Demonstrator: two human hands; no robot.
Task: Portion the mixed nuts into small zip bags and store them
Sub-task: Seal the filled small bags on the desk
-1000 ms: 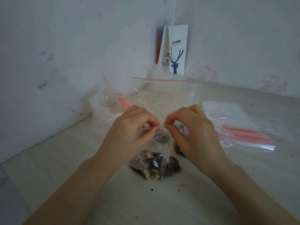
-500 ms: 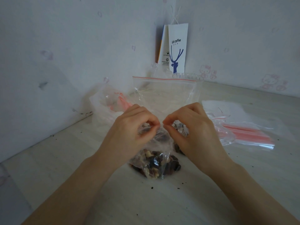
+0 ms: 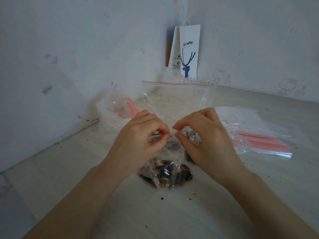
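Pinching the top of the nut bag (image 3: 172,149) with both hands. On my feed the left hand (image 3: 138,140) nips the plastic rim between thumb and forefinger. The right hand (image 3: 207,140) does the same just beside it, fingertips nearly meeting, other fingers curled. The bag sits on the desk (image 3: 155,213) front centre, between the wrists. Its bottom is full of nuts (image 3: 164,171), dark and pale bits mixed. More nuts show behind the right fingers; I can't tell if they're in the same bag.

Behind the hands a big zip bag (image 3: 176,99) stands upright, red strip on top, contents unclear. A stack (image 3: 264,142) of flat zip bags with red strips lies right of the right hand. A crumpled pack (image 3: 117,107) sits left rear by the wall (image 3: 69,66). A paper coffee bag (image 3: 189,50) stands in the corner. Dark crumbs (image 3: 162,198) dot the desk near the nut bag.
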